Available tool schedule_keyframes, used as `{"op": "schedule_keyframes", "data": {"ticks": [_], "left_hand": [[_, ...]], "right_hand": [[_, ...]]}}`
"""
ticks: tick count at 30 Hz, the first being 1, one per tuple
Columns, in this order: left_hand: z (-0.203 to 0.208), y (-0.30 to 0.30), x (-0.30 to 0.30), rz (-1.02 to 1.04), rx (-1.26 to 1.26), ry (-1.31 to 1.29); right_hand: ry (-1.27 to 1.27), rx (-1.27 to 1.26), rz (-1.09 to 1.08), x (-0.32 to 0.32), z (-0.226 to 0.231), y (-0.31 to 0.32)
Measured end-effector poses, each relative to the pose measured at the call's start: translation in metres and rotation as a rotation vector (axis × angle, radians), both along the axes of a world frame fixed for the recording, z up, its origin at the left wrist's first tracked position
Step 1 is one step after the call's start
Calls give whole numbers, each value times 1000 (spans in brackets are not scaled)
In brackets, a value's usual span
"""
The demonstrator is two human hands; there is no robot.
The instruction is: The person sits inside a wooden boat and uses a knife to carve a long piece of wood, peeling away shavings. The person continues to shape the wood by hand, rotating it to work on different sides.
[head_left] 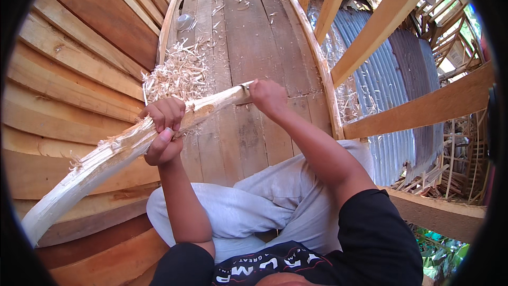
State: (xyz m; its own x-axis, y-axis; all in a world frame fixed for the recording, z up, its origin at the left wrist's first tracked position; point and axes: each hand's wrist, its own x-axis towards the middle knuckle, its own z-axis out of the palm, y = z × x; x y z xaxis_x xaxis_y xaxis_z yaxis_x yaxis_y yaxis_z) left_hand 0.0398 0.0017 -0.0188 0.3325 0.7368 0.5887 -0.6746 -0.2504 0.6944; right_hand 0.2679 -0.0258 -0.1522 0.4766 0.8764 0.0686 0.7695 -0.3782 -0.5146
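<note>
A long, curved, pale wooden pole (100, 158), roughly peeled and frayed along its top, slants from the lower left up toward the middle. My left hand (164, 130) is closed around it partway along, fingers over the top and thumb bent. At the pole's upper right end, my right hand (268, 97) is closed in a fist on the wood. A small dark mark or object shows just beside that fist; its kind is unclear. My crossed legs in grey trousers (238, 206) are below the pole.
Curly wood shavings (182, 71) are heaped on the plank floor (248, 37), with a clear round container (184, 21) beyond them. A wall of overlapping boards (69, 87) rises at left. On the right stand wooden posts (381, 26) and corrugated metal sheets (370, 69).
</note>
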Motion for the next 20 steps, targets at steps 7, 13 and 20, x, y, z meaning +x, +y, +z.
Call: {"op": "schedule_keyframes", "data": {"ticks": [7, 13, 20], "left_hand": [[1, -3, -6, 36, 16, 71], [-2, 1, -4, 26, -17, 21], [-5, 4, -13, 26, 2, 62]], "right_hand": [[2, -87, 164, -37, 54, -3], [18, -125, 94, 4, 6, 1], [20, -301, 127, 31, -48, 16]]}}
